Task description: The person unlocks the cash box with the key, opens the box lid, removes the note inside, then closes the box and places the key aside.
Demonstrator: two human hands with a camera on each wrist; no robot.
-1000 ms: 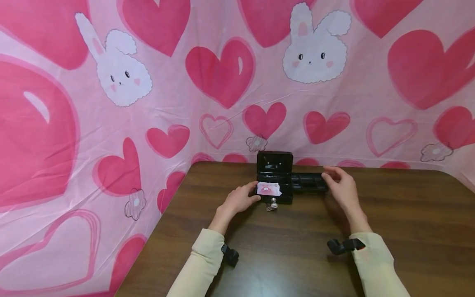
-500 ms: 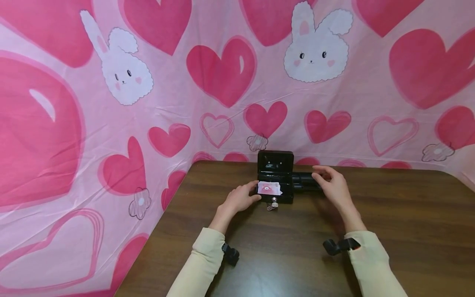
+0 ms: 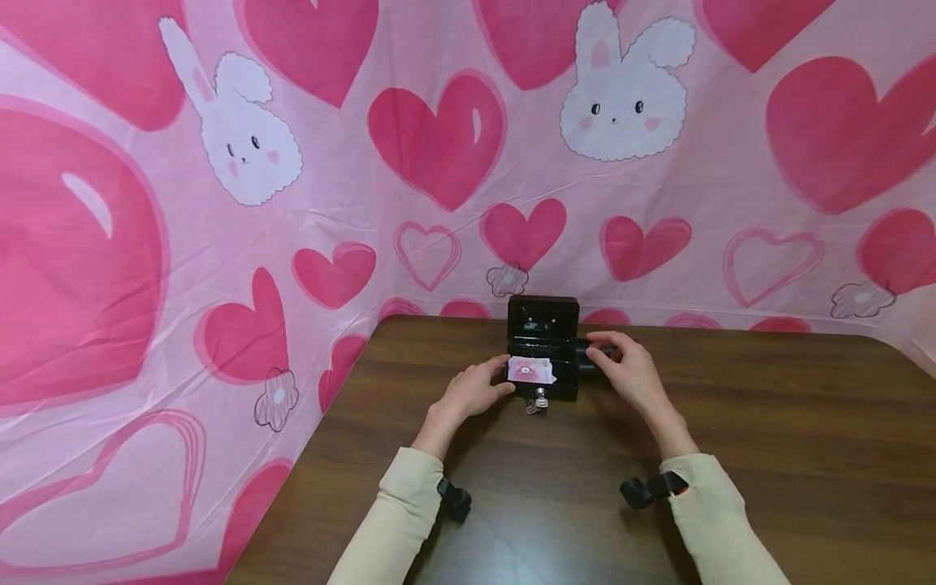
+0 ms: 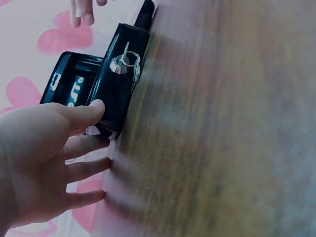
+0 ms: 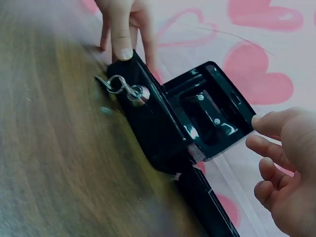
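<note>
A small black box (image 3: 543, 351) stands on the brown table (image 3: 556, 504) with its lid raised. A pink paper (image 3: 530, 370) lies inside, and a key (image 3: 539, 400) sits in the front lock (image 4: 122, 64) (image 5: 129, 91). My left hand (image 3: 471, 392) touches the box's (image 4: 116, 96) left front corner, thumb (image 4: 94, 111) on the front wall and fingers straight. A black tray (image 3: 587, 357) lies against the box's (image 5: 163, 133) right side. My right hand (image 3: 625, 370) hovers over the tray (image 5: 207, 202) with fingers (image 5: 264, 170) loosely curled; contact is unclear.
A pink cloth with hearts and bunnies (image 3: 439, 138) hangs behind and to the left of the table. The table's left edge (image 3: 307, 463) runs close to my left sleeve (image 3: 387, 520). Bare wood extends to the right (image 3: 804, 455).
My right hand has slid left along the black tray toward the box, covering more of it. My left hand and the box have stayed put.
</note>
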